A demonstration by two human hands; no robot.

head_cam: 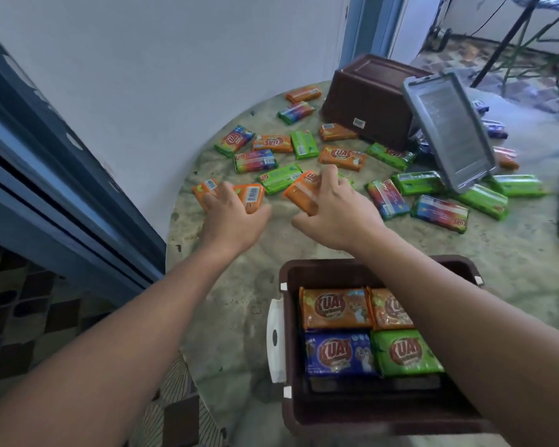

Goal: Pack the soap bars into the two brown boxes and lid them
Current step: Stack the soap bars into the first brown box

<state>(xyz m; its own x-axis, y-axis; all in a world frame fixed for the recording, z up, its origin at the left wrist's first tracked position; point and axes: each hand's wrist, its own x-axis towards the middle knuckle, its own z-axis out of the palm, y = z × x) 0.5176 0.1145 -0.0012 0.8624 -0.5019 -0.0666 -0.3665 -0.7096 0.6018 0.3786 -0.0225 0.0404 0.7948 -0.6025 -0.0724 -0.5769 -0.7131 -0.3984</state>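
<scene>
At frame centre, the left hand point(231, 217) curls over two orange bars point(229, 195); beside it, the right hand point(334, 214) grips one orange bar point(302, 193). Lower right, the open box point(381, 411) holds four glossy wrapped bars point(365, 330). Upper right, the overturned second box point(371, 98) lies beside a grey lid point(449, 133).

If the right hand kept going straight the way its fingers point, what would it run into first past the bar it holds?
The right hand, gripping an orange bar, points away and slightly left. Next in that line seems to be the green bar just beyond it, though depth is hard to judge from this view.
</scene>
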